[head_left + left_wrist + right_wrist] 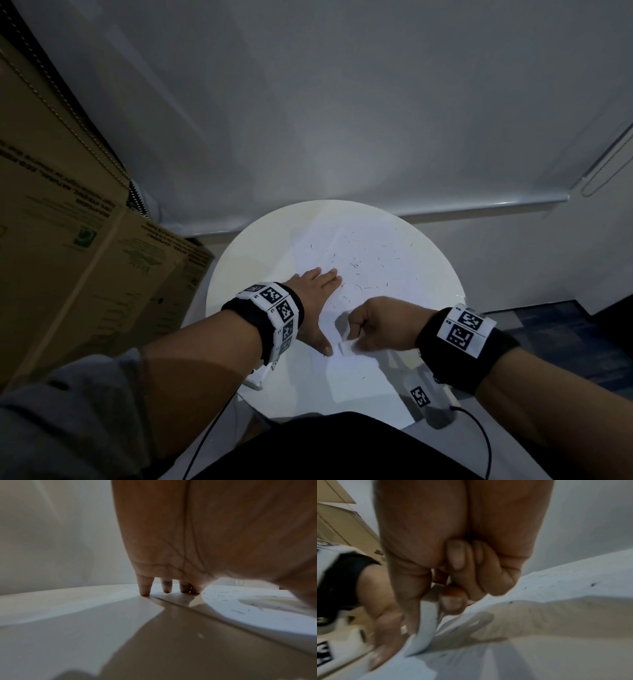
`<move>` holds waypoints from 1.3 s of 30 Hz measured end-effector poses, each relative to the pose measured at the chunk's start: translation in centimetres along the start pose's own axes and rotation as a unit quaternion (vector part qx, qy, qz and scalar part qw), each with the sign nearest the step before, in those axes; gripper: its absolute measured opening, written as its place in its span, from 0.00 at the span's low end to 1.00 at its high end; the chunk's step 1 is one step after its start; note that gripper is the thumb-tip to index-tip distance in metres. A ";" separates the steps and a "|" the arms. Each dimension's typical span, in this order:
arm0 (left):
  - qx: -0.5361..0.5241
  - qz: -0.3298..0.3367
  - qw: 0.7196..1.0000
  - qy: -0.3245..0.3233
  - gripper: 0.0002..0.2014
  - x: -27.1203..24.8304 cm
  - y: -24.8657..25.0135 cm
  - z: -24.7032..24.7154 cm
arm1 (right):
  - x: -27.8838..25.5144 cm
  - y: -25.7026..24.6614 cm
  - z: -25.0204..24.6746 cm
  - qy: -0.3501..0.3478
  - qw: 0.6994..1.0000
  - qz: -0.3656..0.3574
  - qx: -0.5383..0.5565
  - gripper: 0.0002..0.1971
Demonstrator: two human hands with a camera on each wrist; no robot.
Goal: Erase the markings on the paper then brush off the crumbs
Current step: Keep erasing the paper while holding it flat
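Left hand flat on white paper, fingers straight and slightly spread, tips pressing the sheet near its left edge. Right hand curled, thumb and forefinger clamped on a white eraser, its lower end touching the paper's near part. Dark eraser crumbs strewn across the sheet atop a round white table. Cardboard boxes at left.

Our left hand presses flat on the paper atop the round white bench. Our right hand pinches a white eraser against the paper, crumbs scattered beyond.
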State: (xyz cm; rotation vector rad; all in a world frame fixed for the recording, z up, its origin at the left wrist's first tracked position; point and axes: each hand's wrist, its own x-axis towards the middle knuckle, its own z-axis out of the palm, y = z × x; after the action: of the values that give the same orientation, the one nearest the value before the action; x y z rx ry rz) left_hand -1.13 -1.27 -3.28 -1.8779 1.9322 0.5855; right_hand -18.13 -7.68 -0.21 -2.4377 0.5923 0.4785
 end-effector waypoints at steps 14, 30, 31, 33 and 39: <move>-0.005 0.004 1.000 0.018 0.65 -0.1 -0.1 0.3 | 1.1 0.3 -0.6 0.074 0.997 0.027 0.001 0.02; -0.010 -0.001 1.000 0.013 0.66 0.0 -0.1 0.6 | 0.7 -0.7 -0.5 -0.006 0.999 -0.009 -0.032 0.03; -0.012 -0.004 1.000 0.013 0.65 0.0 -0.1 0.5 | 0.8 -0.1 -0.9 0.022 0.999 0.007 -0.042 0.05; -0.012 -0.007 1.000 0.012 0.65 -0.2 0.0 0.2 | 1.0 1.3 -1.9 0.098 0.992 0.044 -0.063 0.08; 0.005 -0.021 1.000 -0.011 0.65 -0.4 0.5 -0.5 | 1.0 2.5 -1.1 0.112 0.992 0.039 -0.045 0.08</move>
State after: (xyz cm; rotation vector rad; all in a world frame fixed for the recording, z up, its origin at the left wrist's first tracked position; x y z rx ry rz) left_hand -1.56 -1.16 -2.62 -1.8934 1.8741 0.5798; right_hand -18.33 -10.50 -1.02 -2.5830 0.7772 0.2678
